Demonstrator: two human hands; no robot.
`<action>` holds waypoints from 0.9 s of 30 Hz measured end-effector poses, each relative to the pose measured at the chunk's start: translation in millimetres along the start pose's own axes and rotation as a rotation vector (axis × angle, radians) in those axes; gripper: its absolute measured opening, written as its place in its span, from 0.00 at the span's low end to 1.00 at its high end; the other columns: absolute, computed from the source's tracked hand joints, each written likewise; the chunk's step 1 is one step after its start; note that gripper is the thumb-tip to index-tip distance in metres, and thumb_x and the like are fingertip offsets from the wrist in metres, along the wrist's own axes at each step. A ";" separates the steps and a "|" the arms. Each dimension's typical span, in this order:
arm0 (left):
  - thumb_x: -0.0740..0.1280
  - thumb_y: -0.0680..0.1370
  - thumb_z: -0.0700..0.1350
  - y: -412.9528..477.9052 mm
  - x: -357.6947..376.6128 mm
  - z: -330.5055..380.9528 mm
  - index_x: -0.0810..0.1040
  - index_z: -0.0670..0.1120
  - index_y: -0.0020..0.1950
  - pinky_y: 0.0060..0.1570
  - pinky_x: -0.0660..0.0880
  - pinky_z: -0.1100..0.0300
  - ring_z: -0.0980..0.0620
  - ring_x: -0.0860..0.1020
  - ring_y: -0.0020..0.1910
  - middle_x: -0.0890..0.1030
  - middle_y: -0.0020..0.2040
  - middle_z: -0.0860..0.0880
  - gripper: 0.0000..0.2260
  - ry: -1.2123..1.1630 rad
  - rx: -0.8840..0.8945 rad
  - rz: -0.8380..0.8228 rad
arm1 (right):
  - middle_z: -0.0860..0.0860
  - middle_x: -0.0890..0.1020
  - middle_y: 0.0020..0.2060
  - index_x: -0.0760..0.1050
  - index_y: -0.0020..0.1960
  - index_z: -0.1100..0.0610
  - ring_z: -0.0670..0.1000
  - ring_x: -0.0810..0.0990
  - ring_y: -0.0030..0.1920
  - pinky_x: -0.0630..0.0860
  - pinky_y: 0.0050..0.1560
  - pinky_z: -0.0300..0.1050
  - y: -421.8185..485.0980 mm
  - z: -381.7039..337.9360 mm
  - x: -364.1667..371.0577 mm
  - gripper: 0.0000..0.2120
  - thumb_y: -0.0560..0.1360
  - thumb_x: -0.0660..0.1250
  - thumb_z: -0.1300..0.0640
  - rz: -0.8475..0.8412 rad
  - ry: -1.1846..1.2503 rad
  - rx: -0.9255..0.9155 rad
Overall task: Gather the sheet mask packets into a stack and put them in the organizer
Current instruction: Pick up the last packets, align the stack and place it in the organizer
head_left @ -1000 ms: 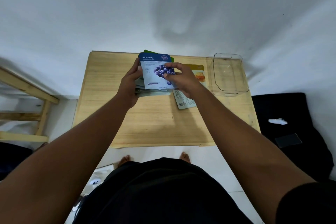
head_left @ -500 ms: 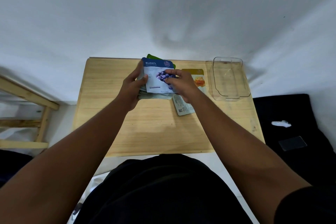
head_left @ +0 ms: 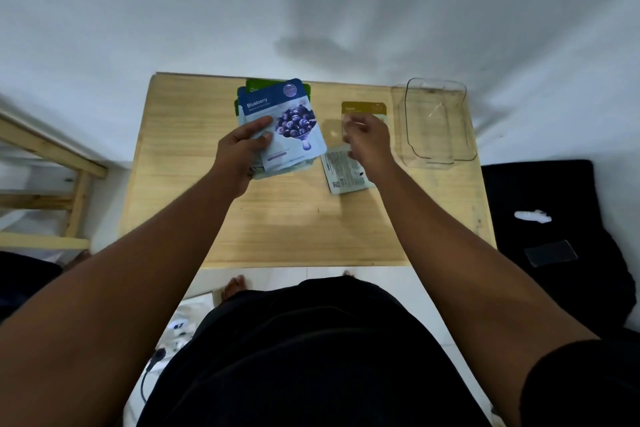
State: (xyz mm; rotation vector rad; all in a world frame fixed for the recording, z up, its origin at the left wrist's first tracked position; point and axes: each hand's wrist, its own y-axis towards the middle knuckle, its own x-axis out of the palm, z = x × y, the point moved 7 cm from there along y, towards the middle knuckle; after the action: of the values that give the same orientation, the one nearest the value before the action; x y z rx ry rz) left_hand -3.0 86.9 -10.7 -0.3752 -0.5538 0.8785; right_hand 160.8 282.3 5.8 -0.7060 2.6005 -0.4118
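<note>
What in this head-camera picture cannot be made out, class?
- Packets under the Blueberry packet: covered; count unknown.
- Right hand: motion-blurred, so its grip is unclear.
- Gold packet: small print, partly hidden by that hand.
- Face-down packet: text too small.

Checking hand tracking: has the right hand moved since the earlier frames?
Yes. The right hand has left the blueberry packet and shifted right, toward the clear organizer, now over the gold packet.
</note>
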 end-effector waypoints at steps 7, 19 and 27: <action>0.73 0.75 0.34 -9.1 -27.8 -44.9 0.85 0.48 0.55 0.45 0.83 0.53 0.46 0.84 0.50 0.85 0.54 0.49 0.13 0.005 -0.073 0.113 | 0.53 0.78 0.62 0.77 0.61 0.49 0.57 0.77 0.64 0.75 0.60 0.49 8.7 73.5 -18.2 0.25 0.68 0.75 0.40 0.053 -0.586 0.002; 0.72 0.75 0.34 -21.3 -34.8 -77.6 0.84 0.47 0.59 0.53 0.82 0.47 0.44 0.83 0.54 0.82 0.63 0.43 0.14 0.014 -0.119 0.143 | 0.57 0.64 0.69 0.61 0.73 0.47 0.60 0.65 0.71 0.71 0.65 0.60 20.1 70.3 -19.6 0.55 0.53 0.86 0.42 0.012 -0.810 0.217; 0.72 0.75 0.34 -16.2 -33.3 -66.7 0.83 0.46 0.60 0.50 0.83 0.51 0.45 0.83 0.55 0.83 0.61 0.46 0.15 0.043 -0.090 0.121 | 0.51 0.80 0.63 0.73 0.65 0.52 0.54 0.79 0.63 0.74 0.60 0.44 26.8 54.7 -31.5 0.23 0.72 0.74 0.58 0.077 -0.501 0.010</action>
State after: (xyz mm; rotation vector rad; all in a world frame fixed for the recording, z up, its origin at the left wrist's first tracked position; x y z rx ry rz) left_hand 29.7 44.9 -65.4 -0.5120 -0.5364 0.9623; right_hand 199.7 311.9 -42.3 -0.6104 2.1416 -0.1923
